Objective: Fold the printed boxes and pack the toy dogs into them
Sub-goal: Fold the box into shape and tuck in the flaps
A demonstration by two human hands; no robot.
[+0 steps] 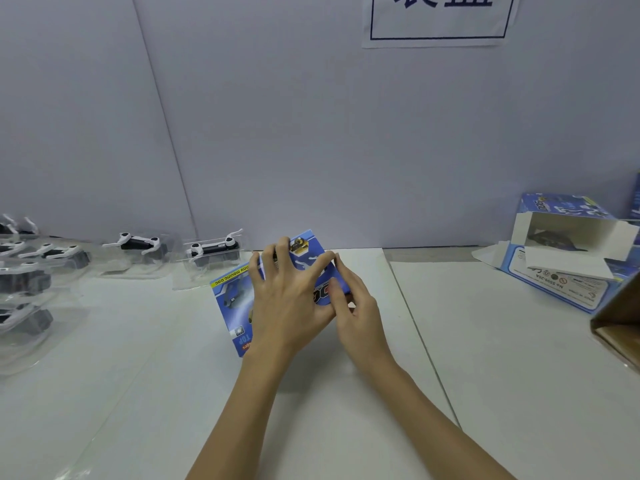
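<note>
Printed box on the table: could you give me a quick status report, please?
Left hand spread over blue printed box, holding it. Right hand pinching its right end. Bagged toy dogs waiting left. Nothing in the way.

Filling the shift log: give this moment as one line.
step: folding | left hand: holds blue box | right hand: at its end | toy dogs: waiting left | open box: right
</note>
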